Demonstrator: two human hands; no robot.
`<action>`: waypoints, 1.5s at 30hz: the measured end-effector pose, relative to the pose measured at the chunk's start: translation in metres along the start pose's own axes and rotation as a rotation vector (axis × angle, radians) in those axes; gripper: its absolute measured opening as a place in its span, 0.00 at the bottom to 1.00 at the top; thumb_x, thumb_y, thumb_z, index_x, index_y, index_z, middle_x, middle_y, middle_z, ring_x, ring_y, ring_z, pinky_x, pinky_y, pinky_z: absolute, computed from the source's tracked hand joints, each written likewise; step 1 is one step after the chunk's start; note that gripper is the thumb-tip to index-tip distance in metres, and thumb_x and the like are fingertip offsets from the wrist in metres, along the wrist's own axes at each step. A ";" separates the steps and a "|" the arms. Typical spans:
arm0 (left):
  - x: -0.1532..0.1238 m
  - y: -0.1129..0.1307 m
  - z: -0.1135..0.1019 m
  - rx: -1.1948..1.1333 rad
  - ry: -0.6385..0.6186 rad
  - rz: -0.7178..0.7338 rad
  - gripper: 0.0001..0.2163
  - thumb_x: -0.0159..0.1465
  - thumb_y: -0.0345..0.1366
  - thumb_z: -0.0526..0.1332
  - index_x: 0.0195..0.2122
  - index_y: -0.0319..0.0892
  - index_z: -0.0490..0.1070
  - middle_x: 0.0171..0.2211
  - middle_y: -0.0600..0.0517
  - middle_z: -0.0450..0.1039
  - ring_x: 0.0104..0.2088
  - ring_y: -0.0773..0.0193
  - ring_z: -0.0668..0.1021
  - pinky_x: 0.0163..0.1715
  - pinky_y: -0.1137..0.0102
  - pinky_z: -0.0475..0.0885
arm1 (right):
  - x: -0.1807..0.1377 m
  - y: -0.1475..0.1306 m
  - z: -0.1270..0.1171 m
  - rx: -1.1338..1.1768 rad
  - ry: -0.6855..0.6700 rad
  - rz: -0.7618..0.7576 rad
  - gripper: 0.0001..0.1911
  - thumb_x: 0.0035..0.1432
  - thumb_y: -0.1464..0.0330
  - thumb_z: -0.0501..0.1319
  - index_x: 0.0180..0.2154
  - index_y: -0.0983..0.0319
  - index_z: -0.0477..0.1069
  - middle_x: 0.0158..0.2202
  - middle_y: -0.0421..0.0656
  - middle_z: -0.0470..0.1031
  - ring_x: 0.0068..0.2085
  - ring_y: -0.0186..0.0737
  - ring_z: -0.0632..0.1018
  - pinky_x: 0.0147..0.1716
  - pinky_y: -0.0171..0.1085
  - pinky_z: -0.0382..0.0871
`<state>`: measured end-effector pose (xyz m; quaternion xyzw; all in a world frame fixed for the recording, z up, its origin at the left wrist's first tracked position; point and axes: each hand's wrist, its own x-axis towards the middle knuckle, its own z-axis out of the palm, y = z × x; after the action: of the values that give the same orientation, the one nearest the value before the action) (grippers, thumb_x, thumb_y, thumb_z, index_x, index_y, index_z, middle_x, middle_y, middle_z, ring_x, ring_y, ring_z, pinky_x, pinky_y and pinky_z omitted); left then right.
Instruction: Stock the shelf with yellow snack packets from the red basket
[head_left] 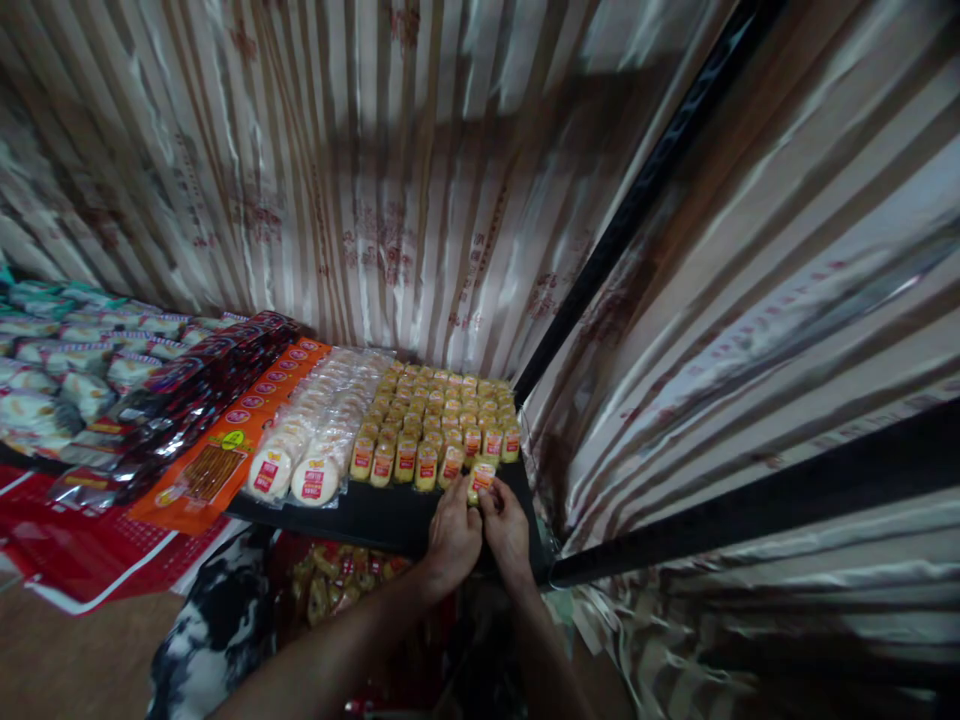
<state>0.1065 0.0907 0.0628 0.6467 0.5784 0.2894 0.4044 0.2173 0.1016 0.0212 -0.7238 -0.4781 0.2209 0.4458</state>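
Note:
Both my hands meet at the front edge of a black shelf. My left hand and my right hand pinch together one small yellow snack packet with a red label. It sits at the front right end of a block of several rows of the same yellow packets. Fingers of both hands are closed round the packet.
Left of the yellow packets lie round white cakes in clear wrap, orange packs, dark red packs and pale green-edged bags. Striped foil curtains hang behind and to the right. A bag of more snacks sits below the shelf.

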 end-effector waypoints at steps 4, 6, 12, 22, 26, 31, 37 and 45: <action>0.009 0.005 -0.002 -0.014 -0.002 -0.054 0.25 0.59 0.27 0.49 0.59 0.32 0.55 0.61 0.45 0.55 0.60 0.63 0.58 0.60 0.72 0.51 | 0.012 0.000 0.010 -0.055 0.028 -0.009 0.26 0.50 0.58 0.52 0.45 0.69 0.70 0.38 0.52 0.75 0.36 0.43 0.76 0.40 0.40 0.68; 0.010 0.005 -0.002 -0.022 0.010 -0.057 0.25 0.59 0.28 0.49 0.59 0.32 0.55 0.61 0.45 0.54 0.61 0.63 0.58 0.60 0.72 0.50 | 0.016 0.000 0.014 -0.069 0.027 -0.025 0.26 0.50 0.58 0.52 0.45 0.68 0.70 0.38 0.51 0.75 0.36 0.43 0.75 0.39 0.39 0.68; 0.009 0.000 0.003 -0.071 0.056 -0.034 0.26 0.57 0.27 0.50 0.59 0.35 0.56 0.61 0.47 0.53 0.61 0.63 0.56 0.61 0.71 0.50 | 0.019 -0.002 0.025 -0.062 0.018 -0.068 0.24 0.53 0.59 0.50 0.48 0.66 0.67 0.39 0.49 0.73 0.37 0.41 0.75 0.38 0.38 0.69; 0.011 -0.006 0.008 -0.076 0.068 0.000 0.24 0.59 0.29 0.49 0.58 0.33 0.58 0.60 0.44 0.56 0.60 0.61 0.58 0.61 0.67 0.51 | 0.018 0.000 0.032 -0.108 0.097 -0.093 0.24 0.52 0.58 0.49 0.47 0.65 0.63 0.41 0.49 0.71 0.40 0.44 0.72 0.40 0.42 0.67; 0.010 -0.003 0.007 -0.084 0.051 -0.010 0.24 0.58 0.28 0.49 0.58 0.35 0.58 0.61 0.46 0.55 0.61 0.64 0.57 0.61 0.69 0.50 | 0.018 -0.005 0.029 -0.153 0.071 -0.090 0.22 0.53 0.57 0.48 0.45 0.64 0.64 0.41 0.48 0.70 0.39 0.42 0.73 0.40 0.40 0.66; 0.009 0.001 0.004 -0.059 0.024 -0.043 0.24 0.59 0.28 0.48 0.58 0.34 0.57 0.61 0.46 0.54 0.61 0.64 0.56 0.61 0.71 0.49 | 0.015 -0.007 0.027 -0.245 0.070 -0.041 0.26 0.55 0.55 0.46 0.48 0.62 0.66 0.43 0.48 0.67 0.36 0.40 0.73 0.36 0.38 0.67; 0.008 0.000 0.003 -0.026 0.024 -0.031 0.24 0.58 0.27 0.50 0.58 0.33 0.58 0.61 0.44 0.54 0.61 0.63 0.57 0.60 0.69 0.52 | 0.013 -0.004 0.028 -0.236 0.082 -0.124 0.25 0.56 0.57 0.46 0.48 0.62 0.67 0.39 0.47 0.69 0.36 0.41 0.73 0.35 0.37 0.66; -0.011 -0.008 -0.005 -0.046 0.126 0.048 0.17 0.55 0.24 0.50 0.43 0.41 0.70 0.51 0.48 0.67 0.52 0.64 0.69 0.54 0.71 0.61 | 0.011 -0.013 0.021 -0.153 0.135 -0.158 0.25 0.55 0.58 0.47 0.46 0.68 0.66 0.41 0.53 0.70 0.41 0.46 0.72 0.41 0.41 0.65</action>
<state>0.0961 0.0808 0.0597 0.6313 0.5804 0.3524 0.3748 0.2002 0.1218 0.0230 -0.7290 -0.5178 0.0986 0.4367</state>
